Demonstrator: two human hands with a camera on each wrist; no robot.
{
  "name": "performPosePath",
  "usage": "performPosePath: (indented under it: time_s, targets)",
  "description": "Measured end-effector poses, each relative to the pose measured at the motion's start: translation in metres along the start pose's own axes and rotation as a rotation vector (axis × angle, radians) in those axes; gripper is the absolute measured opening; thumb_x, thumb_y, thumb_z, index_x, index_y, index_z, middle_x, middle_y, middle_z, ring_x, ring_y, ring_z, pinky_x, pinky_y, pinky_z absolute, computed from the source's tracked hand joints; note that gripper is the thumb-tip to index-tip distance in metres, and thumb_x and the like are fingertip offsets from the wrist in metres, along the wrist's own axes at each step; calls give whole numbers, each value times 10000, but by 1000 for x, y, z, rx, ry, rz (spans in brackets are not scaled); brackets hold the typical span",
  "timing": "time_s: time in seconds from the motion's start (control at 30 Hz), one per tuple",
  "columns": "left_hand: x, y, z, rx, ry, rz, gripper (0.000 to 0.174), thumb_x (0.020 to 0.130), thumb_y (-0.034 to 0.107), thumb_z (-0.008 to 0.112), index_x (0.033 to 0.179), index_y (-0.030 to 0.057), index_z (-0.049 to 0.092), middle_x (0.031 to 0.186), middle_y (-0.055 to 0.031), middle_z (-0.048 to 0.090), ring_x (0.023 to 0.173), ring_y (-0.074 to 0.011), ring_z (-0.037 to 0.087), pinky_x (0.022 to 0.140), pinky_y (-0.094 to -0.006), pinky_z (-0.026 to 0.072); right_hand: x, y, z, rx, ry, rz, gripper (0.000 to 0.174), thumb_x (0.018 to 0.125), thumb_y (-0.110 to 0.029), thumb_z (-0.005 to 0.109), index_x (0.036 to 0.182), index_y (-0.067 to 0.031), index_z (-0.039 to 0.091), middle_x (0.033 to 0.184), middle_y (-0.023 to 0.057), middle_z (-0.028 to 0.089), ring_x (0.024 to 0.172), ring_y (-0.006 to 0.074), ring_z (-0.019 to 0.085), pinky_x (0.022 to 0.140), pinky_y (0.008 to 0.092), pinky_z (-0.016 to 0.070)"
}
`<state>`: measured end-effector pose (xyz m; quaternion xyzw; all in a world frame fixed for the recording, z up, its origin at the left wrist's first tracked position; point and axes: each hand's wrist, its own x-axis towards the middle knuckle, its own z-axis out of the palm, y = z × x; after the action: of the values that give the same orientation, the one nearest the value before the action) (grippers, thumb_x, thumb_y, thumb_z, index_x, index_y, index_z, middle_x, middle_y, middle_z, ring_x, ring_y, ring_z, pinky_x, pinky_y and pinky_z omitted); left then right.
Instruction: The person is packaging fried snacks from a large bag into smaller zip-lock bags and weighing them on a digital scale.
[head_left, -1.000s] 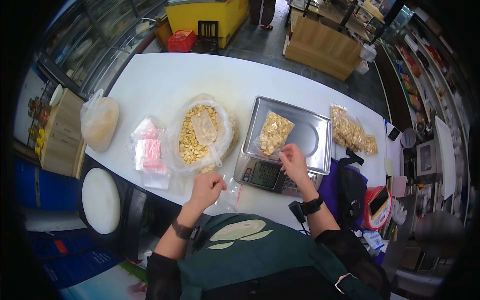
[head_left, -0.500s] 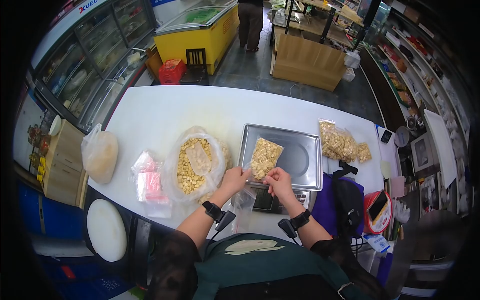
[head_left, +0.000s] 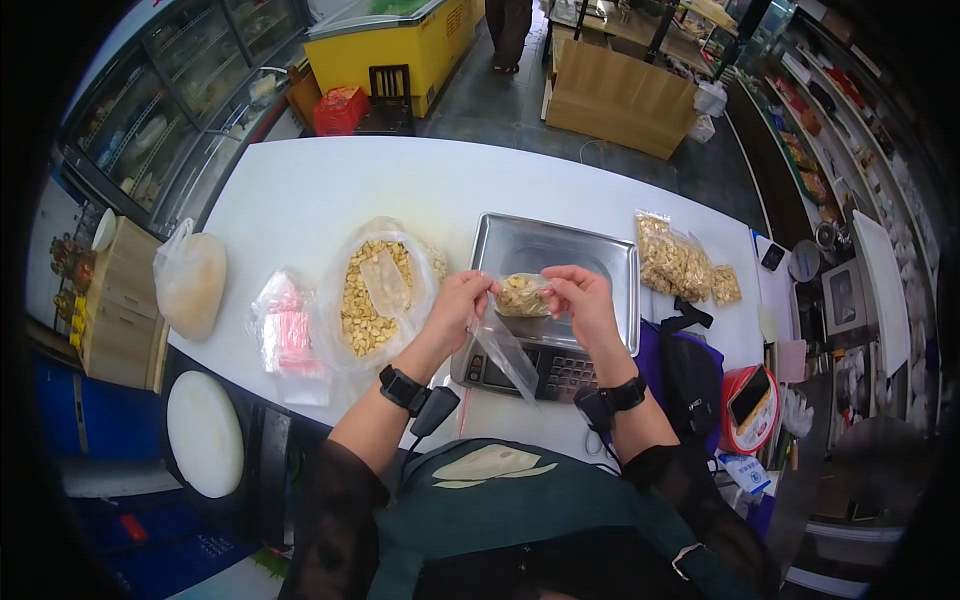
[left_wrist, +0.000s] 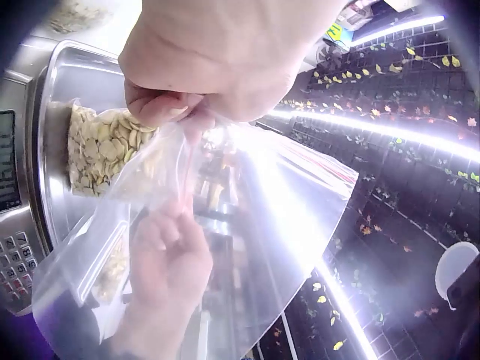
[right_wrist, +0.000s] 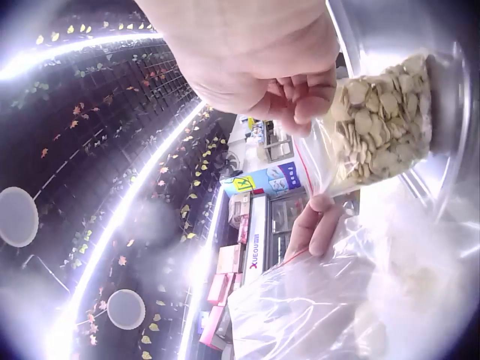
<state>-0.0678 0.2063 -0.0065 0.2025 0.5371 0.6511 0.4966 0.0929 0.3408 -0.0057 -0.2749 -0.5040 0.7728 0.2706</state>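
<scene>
In the head view my left hand (head_left: 462,308) and right hand (head_left: 588,302) hold the top edge of a clear zip bag of pale dried slices (head_left: 523,297), one at each side. The filled bag is tipped up over the scale's steel pan (head_left: 610,255). An empty zip bag (head_left: 512,362) hangs from my left hand, its mouth strip pinched between thumb and fingers. In the right wrist view the right hand (right_wrist: 262,64) pinches the filled bag's (right_wrist: 382,124) red-lined top, left fingers (right_wrist: 319,232) just below. The empty bag (left_wrist: 255,232) spreads wide in the left wrist view.
Left of the scale stands an open plastic bag of slices (head_left: 372,330) with a clear scoop (head_left: 385,283). Beside it lie empty zip bags (head_left: 290,340); a tied bag (head_left: 190,285) sits farther left. Filled packets (head_left: 675,262) and a dark bag (head_left: 695,365) are at the right.
My left hand has come over to the filled bag, with the empty zip bag from the table edge now hanging from it. The filled bag, earlier lying on the pan, has been tipped up.
</scene>
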Motion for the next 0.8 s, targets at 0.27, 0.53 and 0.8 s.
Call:
performPosePath:
  time_s: [0.27,0.53,0.8]
  targets:
    - [0,-14,1,-84,-106,61,213,946,182,493,837,19,575,524,38,411,477,-62,405,628,-243,503,-6,24,-8,-801,76,-392,171,767,-22,682,936,-5,671,891,59,602,751,121,580,655,219,452]
    - [0,-23,-8,58,69,222,101,836,27,656,916,45,596,624,51,425,528,-26,412,606,-213,478,16,32,-17,-405,33,-434,73,812,-52,674,849,11,668,786,21,644,700,81,574,642,220,458]
    - [26,-42,3,54,114,214,178,842,53,658,1018,36,646,767,25,526,606,-33,437,558,-178,389,12,27,-14,-269,27,-335,83,861,-61,640,850,17,665,780,25,667,700,58,578,652,203,461]
